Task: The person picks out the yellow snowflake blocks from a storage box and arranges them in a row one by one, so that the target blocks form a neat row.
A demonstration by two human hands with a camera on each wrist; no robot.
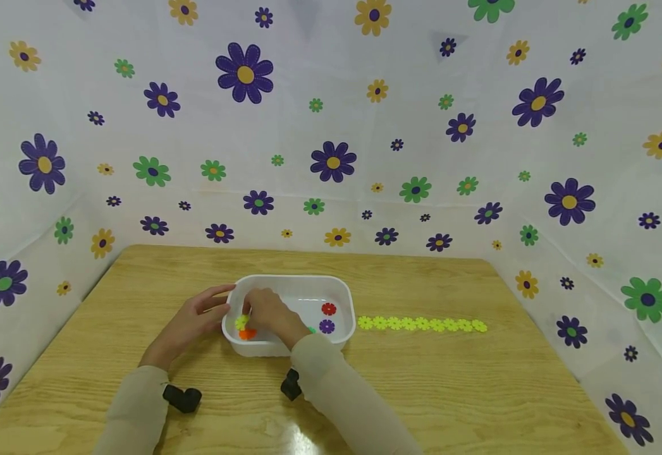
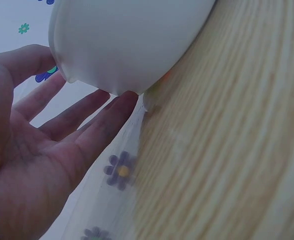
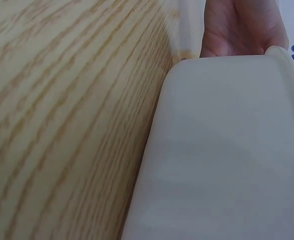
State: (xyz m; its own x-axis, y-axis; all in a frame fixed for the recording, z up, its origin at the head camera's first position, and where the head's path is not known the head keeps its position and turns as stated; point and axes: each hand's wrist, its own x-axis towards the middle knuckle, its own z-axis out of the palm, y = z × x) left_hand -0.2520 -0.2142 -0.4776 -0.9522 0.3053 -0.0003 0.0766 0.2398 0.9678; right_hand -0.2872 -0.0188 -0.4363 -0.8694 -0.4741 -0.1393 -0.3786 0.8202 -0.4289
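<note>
In the head view a white plastic tub (image 1: 344,297) stands on the wooden table. My right hand (image 1: 270,313) reaches inside, its curled fingers pinching a yellow flower-shaped disc (image 1: 241,323) near the left end. An orange disc (image 1: 247,334) lies just below those fingertips. Farther right in the tub are a red disc (image 1: 329,309), a purple disc (image 1: 327,327) and a partly hidden green disc (image 1: 312,330). My left hand (image 1: 196,322) touches the tub's left end; in the left wrist view its fingers are extended against the wall. The right wrist view hides the right hand behind the tub.
A straight row of several yellow flower discs (image 1: 423,323) extends rightward from beside the tub. The wooden table (image 1: 422,392) is bordered by white flower-printed cloth (image 1: 285,126) at the back and sides. Dark wrist cameras (image 1: 183,399) sit on both sleeves.
</note>
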